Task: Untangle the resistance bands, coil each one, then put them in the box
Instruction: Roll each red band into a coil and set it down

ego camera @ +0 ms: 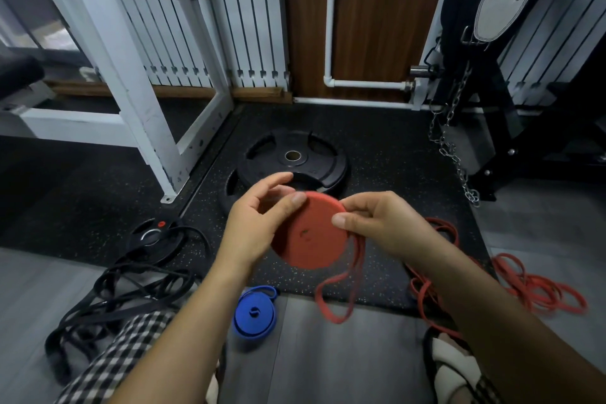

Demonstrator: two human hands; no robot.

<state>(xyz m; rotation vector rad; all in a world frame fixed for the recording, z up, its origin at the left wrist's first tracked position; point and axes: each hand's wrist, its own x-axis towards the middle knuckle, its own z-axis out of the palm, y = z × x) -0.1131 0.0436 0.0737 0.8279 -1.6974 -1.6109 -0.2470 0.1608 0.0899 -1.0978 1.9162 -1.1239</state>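
I hold a tightly coiled red resistance band point(311, 239), a flat disc, in front of me above the floor. My left hand point(259, 216) grips its left edge, thumb on the face. My right hand point(377, 223) pinches its right edge, where the band's loose tail point(341, 298) hangs down in a loop. A coiled blue band point(255, 313) lies on the floor below. A tangle of black bands point(124, 289) sprawls at the lower left. More loose red bands point(537, 289) lie at the right. No box is in view.
Two stacked black weight plates point(295, 157) lie on the speckled rubber mat beyond my hands, and a small plate point(152, 234) sits at the left. A white rack frame point(147, 128) stands at the left, a chain point(454, 154) and black stand at the right.
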